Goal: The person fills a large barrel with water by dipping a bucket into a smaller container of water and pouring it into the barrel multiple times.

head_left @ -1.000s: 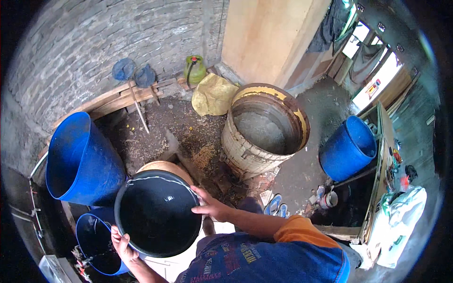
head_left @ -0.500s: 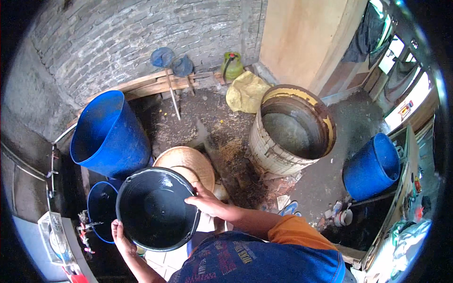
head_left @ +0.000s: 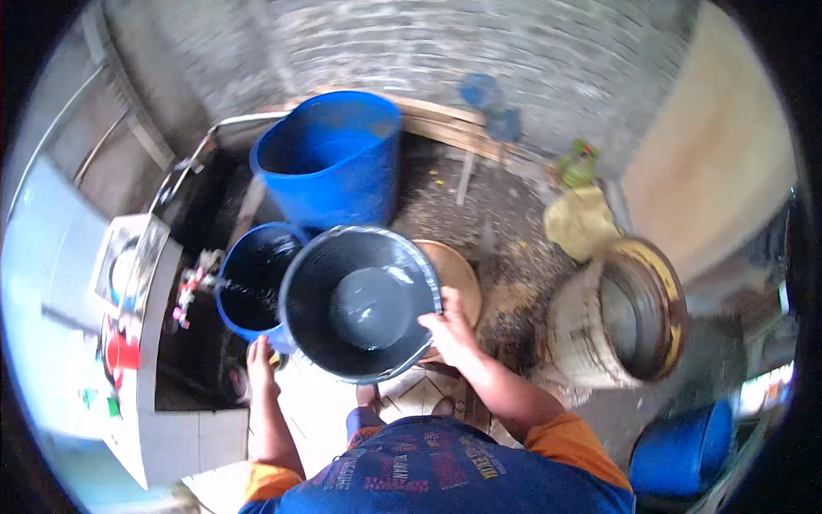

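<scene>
My right hand (head_left: 454,330) grips the right rim of a black bucket (head_left: 321,321), thumb over the edge. The bucket tilts with its mouth toward me; a pale, shiny round patch shows at its bottom, and I cannot tell if it is water. My left hand (head_left: 262,368) is off the bucket's lower left side, its fingers stretched out and slightly blurred, close to the rim of a blue tub (head_left: 224,304). The tub stands left of the bucket, partly hidden by it. A thin streak like running water reaches into the tub from a tap (head_left: 195,281).
Behind stands a large blue drum (head_left: 355,193). A woven round tray (head_left: 462,278) lies partly under the bucket. To the right are a crusted pale vat (head_left: 569,330), a yellow sack (head_left: 580,224), a green gas cylinder (head_left: 579,167) and another blue drum (head_left: 672,454). A tiled ledge (head_left: 193,445) borders the left.
My view has swung left. The black bucket has moved over beside the blue tub, partly covering its right side. My left hand has let go of the bucket's rim; the right still holds it.
</scene>
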Demonstrator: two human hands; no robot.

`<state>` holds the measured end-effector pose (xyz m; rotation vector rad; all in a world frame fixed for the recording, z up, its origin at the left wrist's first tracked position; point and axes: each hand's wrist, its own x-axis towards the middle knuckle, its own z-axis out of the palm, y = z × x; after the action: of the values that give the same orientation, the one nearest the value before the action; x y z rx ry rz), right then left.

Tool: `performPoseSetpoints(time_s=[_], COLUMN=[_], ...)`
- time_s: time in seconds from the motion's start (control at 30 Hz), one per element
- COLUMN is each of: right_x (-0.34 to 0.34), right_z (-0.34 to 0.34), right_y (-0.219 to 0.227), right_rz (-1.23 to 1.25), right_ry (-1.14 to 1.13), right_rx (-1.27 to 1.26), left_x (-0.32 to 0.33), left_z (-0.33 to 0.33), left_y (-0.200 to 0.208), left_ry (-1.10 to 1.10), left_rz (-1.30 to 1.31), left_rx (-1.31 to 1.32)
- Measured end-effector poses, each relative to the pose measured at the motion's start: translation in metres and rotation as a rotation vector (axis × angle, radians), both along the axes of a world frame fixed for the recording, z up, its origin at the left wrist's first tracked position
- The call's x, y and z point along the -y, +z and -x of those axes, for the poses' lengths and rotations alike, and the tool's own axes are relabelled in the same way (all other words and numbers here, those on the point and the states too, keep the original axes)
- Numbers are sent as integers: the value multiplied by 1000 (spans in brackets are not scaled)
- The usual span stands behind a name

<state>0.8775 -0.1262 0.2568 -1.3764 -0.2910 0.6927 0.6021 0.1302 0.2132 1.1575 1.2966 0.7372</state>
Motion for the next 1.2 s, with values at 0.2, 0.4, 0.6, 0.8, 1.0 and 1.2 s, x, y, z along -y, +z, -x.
performPoseSetpoints(time_s=[0.2, 0.4, 0.6, 0.8, 1.0, 1.2], right_x=[-120, -265, -384, -445, -489, -496], right_z=[18, 40, 67, 72, 98, 104], right_y=[35, 25, -16, -96, -155, -199], right_rz=[-43, 198, 534, 673, 908, 1049], right_ry=[58, 188, 333, 455, 528, 617], right_rx=[185, 404, 841, 1096, 1089, 1180], left_x=[-88, -167, -221, -225, -224, -224], left_z=[53, 54, 29, 3, 9, 6], left_y=[-87, -148, -188, -189, -188, -187], left_ry=[280, 486, 568, 675, 683, 668], left_rz=[-150, -71, 77, -142, -154, -152], left_rx=[-317, -506, -333, -519, -540, -520])
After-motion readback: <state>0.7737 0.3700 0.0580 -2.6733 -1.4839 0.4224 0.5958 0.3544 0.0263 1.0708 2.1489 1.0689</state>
